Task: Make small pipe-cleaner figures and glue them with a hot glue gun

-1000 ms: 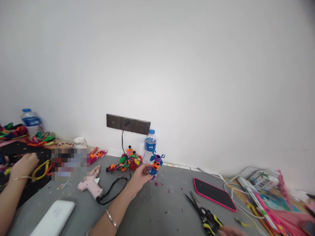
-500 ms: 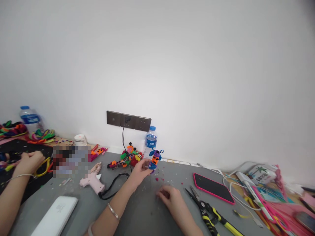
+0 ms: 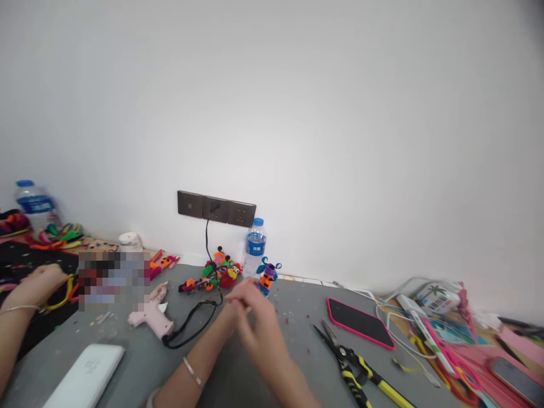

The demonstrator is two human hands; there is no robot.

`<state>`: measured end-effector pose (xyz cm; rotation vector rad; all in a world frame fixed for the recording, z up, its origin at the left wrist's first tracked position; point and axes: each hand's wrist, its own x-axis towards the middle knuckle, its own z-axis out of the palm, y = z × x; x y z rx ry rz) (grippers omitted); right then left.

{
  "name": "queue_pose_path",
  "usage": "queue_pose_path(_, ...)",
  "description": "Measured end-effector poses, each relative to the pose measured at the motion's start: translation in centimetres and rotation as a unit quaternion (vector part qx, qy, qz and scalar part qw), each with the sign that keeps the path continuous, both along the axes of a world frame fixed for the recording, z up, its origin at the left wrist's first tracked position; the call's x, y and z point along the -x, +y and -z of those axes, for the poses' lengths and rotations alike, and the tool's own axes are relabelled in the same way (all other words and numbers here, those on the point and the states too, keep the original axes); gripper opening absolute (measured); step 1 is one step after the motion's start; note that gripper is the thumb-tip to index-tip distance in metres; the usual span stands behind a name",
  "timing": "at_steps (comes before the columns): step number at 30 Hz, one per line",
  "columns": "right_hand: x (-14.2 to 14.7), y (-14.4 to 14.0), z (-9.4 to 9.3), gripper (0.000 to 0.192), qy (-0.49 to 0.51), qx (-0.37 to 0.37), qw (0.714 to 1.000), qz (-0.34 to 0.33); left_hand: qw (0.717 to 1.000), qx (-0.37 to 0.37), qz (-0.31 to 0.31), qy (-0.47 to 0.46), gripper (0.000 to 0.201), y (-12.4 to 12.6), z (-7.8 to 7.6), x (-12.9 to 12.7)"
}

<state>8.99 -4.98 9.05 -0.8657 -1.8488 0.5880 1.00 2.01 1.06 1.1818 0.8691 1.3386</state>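
My right hand (image 3: pixel 259 317) reaches across my left hand (image 3: pixel 232 317), its bent fingers lying over it and the thumb apart; I see no thing in it. The left hand's fingers are hidden behind the right. Just beyond them a small figure (image 3: pixel 267 276) stands upright, with an orange body, purple top and blue loops. Whether the left fingers still touch it cannot be seen. Behind it are a water bottle (image 3: pixel 255 246) and a cluster of colourful fuzzy figures (image 3: pixel 219 272). A pink glue gun (image 3: pixel 153 320) lies left of my hands.
Black-yellow pliers (image 3: pixel 351 362) and a pink-cased phone (image 3: pixel 360 322) lie to the right, near white cables and pink scissors (image 3: pixel 461 365). A white power bank (image 3: pixel 87 374) is at the front left. Another person's hand (image 3: pixel 40 286) is at the far left. A black cord (image 3: pixel 207 238) runs to the wall sockets.
My right hand has moved left and forward, from the grey mat onto my left hand. The figure, earlier gripped in my left fingers, now shows upright beyond both hands. The view has shifted slightly.
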Motion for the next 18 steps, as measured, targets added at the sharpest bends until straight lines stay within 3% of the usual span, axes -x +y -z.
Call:
queue_pose_path(4,7.6,-0.6,0.6,0.023,-0.168,0.023,0.98,-0.105,1.0,0.003,0.008,0.027,0.026,-0.5,-0.3,0.2)
queue_pose_path(7,12.1,-0.3,2.3,0.045,-0.327,0.064,0.939,-0.086,0.999,-0.001,-0.001,0.037,0.023,-1.0,-0.9,0.6)
queue_pose_path(9,14.2,0.3,3.6,0.06,-0.37,0.093,0.922,-0.058,0.999,0.0,-0.008,0.04,0.02,-1.2,-1.1,0.9)
queue_pose_path(12,15.9,1.3,4.8,0.074,-0.412,0.111,0.903,-0.048,0.999,-0.002,-0.015,0.044,0.017,-0.9,-1.0,1.2)
queue_pose_path(15,15.8,1.6,4.8,0.085,-0.43,0.127,0.892,-0.065,0.998,-0.018,-0.033,0.043,0.02,-0.3,-0.7,1.1)
queue_pose_path(18,14.6,1.1,4.1,0.089,-0.368,0.128,0.914,-0.112,0.997,-0.032,-0.048,0.041,0.025,-0.2,-0.5,0.7)
